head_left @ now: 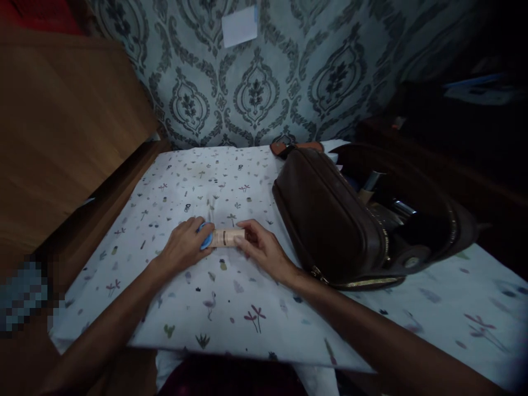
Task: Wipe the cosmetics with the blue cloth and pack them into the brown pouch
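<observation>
My left hand point(188, 240) is closed around the left end of a small beige cosmetic tube point(231, 237), where a round blue piece point(205, 235) shows between its fingers. I cannot tell whether the blue piece is joined to the tube or separate. My right hand point(268, 248) pinches the tube's other end with thumb and fingers. The tube lies crosswise just over the patterned cloth point(231, 308), a dark label mark facing up. To the right of my hands stands a brown leather toiletry bag point(317, 214), unzipped, with several cosmetic containers point(373, 184) inside.
A wooden panel point(70, 126) rises along the left side of the cloth-covered table. Patterned wallpaper point(256, 93) bears a white paper point(240, 27) at the back. Behind the bag lies a brown strap point(284, 148). Dark furniture point(474, 159) stands at the right.
</observation>
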Demonstrator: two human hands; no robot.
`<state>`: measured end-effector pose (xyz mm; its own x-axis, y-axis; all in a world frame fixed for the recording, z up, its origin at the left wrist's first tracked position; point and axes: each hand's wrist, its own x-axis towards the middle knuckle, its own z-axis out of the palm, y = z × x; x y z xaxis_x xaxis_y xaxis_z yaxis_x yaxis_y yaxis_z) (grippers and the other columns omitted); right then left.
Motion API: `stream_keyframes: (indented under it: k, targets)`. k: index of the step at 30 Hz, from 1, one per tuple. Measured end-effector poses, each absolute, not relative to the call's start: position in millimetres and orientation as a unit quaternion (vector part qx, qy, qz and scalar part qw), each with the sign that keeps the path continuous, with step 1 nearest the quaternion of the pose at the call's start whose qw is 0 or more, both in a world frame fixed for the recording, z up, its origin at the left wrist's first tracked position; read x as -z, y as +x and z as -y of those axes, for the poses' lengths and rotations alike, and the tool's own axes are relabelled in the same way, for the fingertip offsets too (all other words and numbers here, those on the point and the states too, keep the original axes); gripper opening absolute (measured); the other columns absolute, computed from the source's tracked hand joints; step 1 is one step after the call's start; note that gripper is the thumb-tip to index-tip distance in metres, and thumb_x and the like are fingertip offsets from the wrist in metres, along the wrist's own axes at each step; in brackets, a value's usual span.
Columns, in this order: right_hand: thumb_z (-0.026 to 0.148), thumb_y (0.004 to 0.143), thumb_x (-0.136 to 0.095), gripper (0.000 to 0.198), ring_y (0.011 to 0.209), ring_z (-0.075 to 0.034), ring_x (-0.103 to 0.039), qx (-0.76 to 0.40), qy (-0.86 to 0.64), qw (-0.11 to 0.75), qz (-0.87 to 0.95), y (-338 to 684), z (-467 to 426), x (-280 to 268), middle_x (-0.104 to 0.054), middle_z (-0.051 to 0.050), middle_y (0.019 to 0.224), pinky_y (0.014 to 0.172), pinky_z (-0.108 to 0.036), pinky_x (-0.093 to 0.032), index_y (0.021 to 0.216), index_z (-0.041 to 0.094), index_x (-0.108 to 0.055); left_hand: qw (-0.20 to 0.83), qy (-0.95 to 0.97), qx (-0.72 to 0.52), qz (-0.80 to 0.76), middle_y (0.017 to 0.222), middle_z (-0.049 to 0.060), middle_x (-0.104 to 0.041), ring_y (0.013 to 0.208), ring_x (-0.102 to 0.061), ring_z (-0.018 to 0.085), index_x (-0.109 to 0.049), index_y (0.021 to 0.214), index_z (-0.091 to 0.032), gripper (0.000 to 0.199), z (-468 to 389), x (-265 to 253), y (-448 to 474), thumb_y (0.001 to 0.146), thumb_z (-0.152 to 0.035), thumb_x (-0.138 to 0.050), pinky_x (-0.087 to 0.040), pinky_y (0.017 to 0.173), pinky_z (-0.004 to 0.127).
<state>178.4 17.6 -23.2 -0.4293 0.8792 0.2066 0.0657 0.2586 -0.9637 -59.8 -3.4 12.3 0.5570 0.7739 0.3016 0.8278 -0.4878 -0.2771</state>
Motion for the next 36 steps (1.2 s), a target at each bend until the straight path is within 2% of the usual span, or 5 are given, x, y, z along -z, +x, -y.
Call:
stream_keyframes:
  k: [4, 7, 19, 28, 36]
  targets:
    - [0.049, 0.091, -0.055, 0.031, 0.06, -0.012, -0.056, -0.525, -0.356, 0.394, 0.665, 179.5, -17.6, 19.3, -0.056, 0.003, 0.074, 0.057, -0.026, -0.046, 0.1, 0.019, -0.052, 0.323, -0.839, 0.106, 0.425, 0.09, 0.01, -0.063, 0.077, -0.059, 0.026, -0.059, 0.108, -0.016, 0.021, 10.1, -8.7, -52.3, 0.089, -0.026, -0.061, -0.048, 0.064, 0.035]
    - [0.048, 0.09, -0.058, 0.029, 0.058, -0.011, -0.053, -0.562, -0.334, 0.405, 0.639, 178.1, -16.9, 18.4, -0.054, 0.003, 0.075, 0.054, -0.024, -0.045, 0.095, 0.02, -0.051, 0.332, -0.836, 0.116, 0.422, 0.086, 0.009, -0.062, 0.073, -0.058, 0.024, -0.058, 0.106, -0.016, 0.021, 12.3, -13.2, -50.5, 0.092, -0.032, -0.059, -0.046, 0.06, 0.033]
    - [0.034, 0.096, -0.056, 0.024, 0.079, -0.016, -0.055, -0.377, -0.246, 0.435, 0.78, 187.5, -11.5, 13.9, -0.058, -0.003, 0.094, 0.068, -0.029, -0.048, 0.117, 0.022, -0.057, 0.118, -0.882, 0.141, 0.434, 0.079, 0.001, -0.061, 0.063, -0.058, 0.015, -0.054, 0.095, -0.019, 0.015, 10.4, -20.8, -64.9, 0.084, -0.029, -0.058, -0.039, 0.05, 0.025]
    - [0.049, 0.093, -0.054, 0.027, 0.057, -0.011, -0.047, -0.462, -0.344, 0.373, 0.727, 186.3, -2.7, 4.0, -0.053, 0.004, 0.068, 0.05, -0.023, -0.036, 0.091, 0.022, -0.048, 0.246, -0.871, 0.136, 0.403, 0.08, 0.005, -0.061, 0.068, -0.059, 0.02, -0.058, 0.095, -0.019, 0.015, 14.7, -20.4, -58.1, 0.093, -0.034, -0.057, -0.043, 0.058, 0.03]
    - [0.055, 0.094, -0.052, 0.033, 0.054, -0.011, -0.058, -0.636, -0.292, 0.364, 0.614, 179.4, -2.0, 8.3, -0.06, 0.003, 0.072, 0.047, -0.022, -0.043, 0.1, 0.023, -0.043, 0.332, -0.856, 0.147, 0.367, 0.079, 0.007, -0.062, 0.069, -0.057, 0.021, -0.061, 0.095, -0.016, 0.019, 12.2, -24.4, -55.2, 0.095, -0.035, -0.058, -0.047, 0.06, 0.032]
